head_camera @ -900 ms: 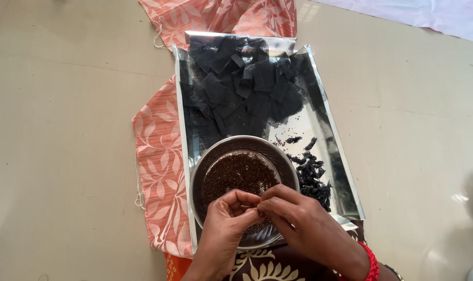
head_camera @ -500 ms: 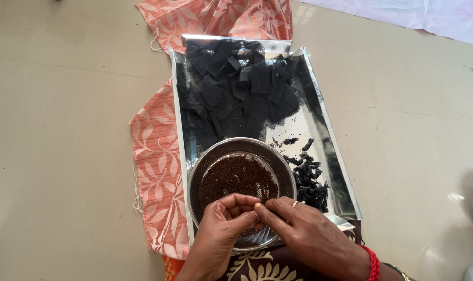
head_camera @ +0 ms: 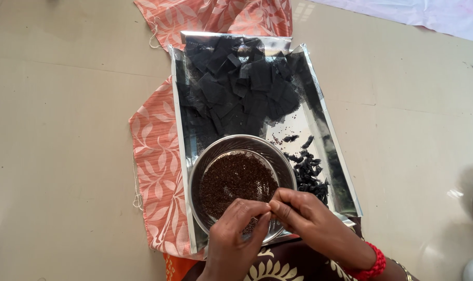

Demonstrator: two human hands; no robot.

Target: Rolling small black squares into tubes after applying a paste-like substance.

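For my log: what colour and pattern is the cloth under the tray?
Orange-pink cloth with a pale leaf pattern, seen in the head view.

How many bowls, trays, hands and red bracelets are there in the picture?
Metal bowl with brown seeds: 1
Shiny tray: 1
Hands, the left hand and the right hand, fingertips together over the bowl: 2
Red bracelet: 1
Total: 5
The black squares and small black twists on the tray are heaped, too many to count.

Whatever the fingertips point(head_camera: 270, 209) pinch is too small to tell
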